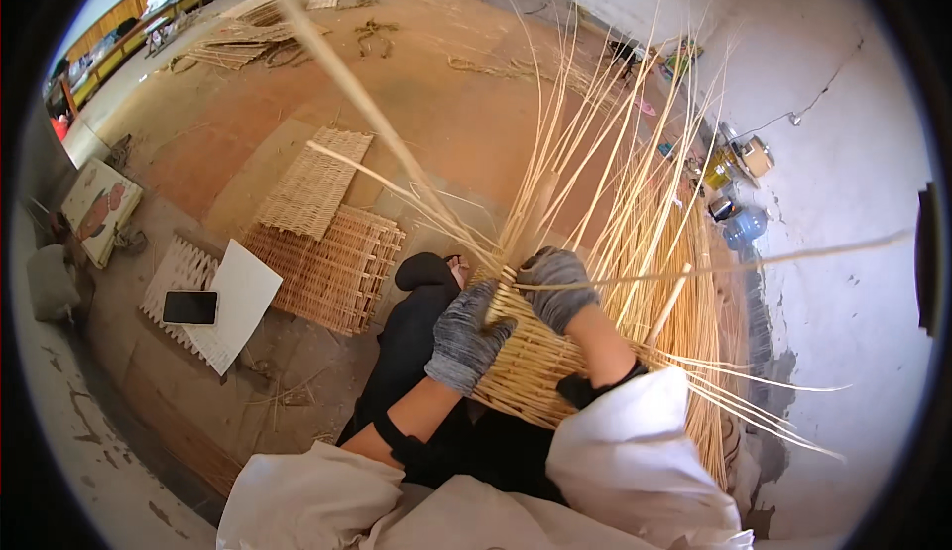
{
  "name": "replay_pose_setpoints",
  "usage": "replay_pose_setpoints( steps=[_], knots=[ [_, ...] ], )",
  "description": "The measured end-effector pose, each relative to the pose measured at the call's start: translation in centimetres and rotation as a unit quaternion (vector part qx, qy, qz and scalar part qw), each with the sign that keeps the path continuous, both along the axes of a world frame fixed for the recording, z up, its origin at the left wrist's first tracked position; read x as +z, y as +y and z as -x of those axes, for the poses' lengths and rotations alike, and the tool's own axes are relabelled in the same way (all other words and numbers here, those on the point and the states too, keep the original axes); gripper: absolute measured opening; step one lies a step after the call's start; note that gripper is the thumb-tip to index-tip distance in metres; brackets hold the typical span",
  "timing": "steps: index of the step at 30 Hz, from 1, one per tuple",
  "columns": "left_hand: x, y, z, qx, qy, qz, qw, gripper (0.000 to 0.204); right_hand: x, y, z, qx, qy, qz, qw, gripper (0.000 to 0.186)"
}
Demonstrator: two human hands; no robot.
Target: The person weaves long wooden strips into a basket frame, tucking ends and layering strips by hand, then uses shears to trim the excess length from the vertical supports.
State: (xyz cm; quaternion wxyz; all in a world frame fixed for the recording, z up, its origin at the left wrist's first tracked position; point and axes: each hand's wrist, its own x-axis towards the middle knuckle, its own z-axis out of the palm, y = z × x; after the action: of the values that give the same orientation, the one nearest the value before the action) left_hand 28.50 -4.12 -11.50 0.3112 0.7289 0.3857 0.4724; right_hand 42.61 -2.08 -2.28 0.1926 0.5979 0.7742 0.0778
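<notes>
A half-woven wicker panel (531, 376) rests across my lap, with long loose rods (570, 168) fanning up and away from its far edge. My left hand (468, 342), in a grey knitted glove, is closed around the panel's left edge, thumb on the weave. Gloved the same way, my right hand (557, 287) has its fingers curled at the panel's far edge, beside the upright rods. A long rod (754, 260) runs rightward from the weave past my right hand; its fingertips are partly hidden. Another thick rod (372, 119) slants up to the left.
A large bundle of thin rods (684, 332) lies close on my right. Finished woven panels (332, 267) are on the floor to the left, near a phone (189, 307) on white paper (243, 297). Bottles (744, 226) stand by the right wall.
</notes>
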Motion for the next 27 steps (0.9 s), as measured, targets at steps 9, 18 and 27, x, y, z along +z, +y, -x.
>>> replay_pose_setpoints(
  steps=[9, 18, 27],
  knots=[
    [0.9, 0.5, -0.9, -0.063, -0.002, 0.039, 0.997, 0.044, -0.3, 8.5, -7.3, 0.045, -0.214, 0.391, 0.894, 0.028],
    [2.1, -1.2, -1.9, -0.096, -0.029, -0.024, 0.995, 0.028, 1.2, -10.3, -7.8, 0.020, 0.089, -0.120, 0.989, 0.022],
    [1.2, 0.7, -6.0, -0.207, 0.154, -0.257, 0.931, 0.036, -0.9, -15.8, -6.8, 0.057, 0.377, -0.277, 0.882, 0.036]
  ],
)
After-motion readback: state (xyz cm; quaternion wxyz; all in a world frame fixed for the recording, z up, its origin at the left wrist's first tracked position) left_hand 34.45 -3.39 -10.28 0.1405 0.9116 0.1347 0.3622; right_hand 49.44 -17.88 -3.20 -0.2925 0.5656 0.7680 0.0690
